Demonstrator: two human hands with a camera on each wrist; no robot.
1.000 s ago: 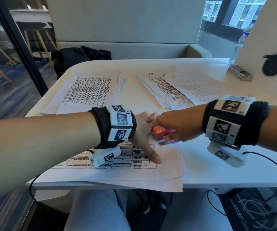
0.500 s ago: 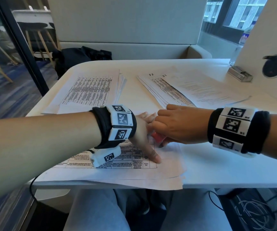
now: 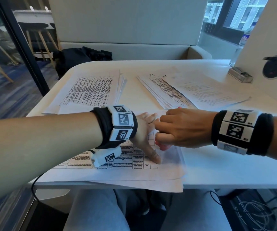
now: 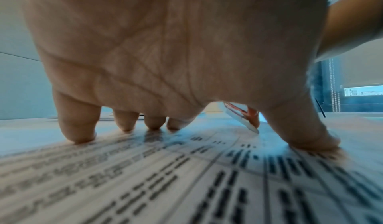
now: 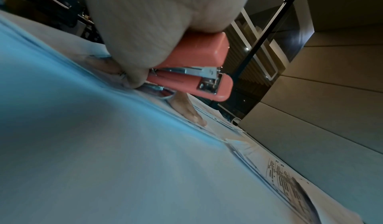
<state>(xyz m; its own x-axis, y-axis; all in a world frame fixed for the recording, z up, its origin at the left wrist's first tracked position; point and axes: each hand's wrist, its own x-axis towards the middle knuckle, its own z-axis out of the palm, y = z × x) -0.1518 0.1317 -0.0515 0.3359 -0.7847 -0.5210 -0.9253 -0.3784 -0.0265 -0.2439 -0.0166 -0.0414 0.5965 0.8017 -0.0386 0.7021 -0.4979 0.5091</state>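
A stack of printed sheets (image 3: pixel 117 174) with tables lies at the near edge of the white table (image 3: pixel 234 169). My left hand (image 3: pixel 144 132) presses on it with spread, straight fingers, and the left wrist view shows the fingertips (image 4: pixel 78 134) and thumb touching the paper. My right hand (image 3: pixel 167 134) is palm down and grips a coral-pink stapler (image 5: pixel 199 55) at the stack's right corner. Only a bit of the stapler (image 3: pixel 162 146) shows under that hand in the head view. Its metal mouth sits at the paper's edge, close to my left thumb.
Two more piles of printed sheets lie farther back, one at the left (image 3: pixel 91 90) and one at the right (image 3: pixel 192 90). A small metal box (image 3: pixel 240 75) stands by the right wall panel. A black bag (image 3: pixel 82 59) lies on the seat behind. Cables hang below the table at right.
My right hand has turned palm down and lowered, so it now covers most of the stapler at the stack's corner. My left hand has stayed pressed on the paper.
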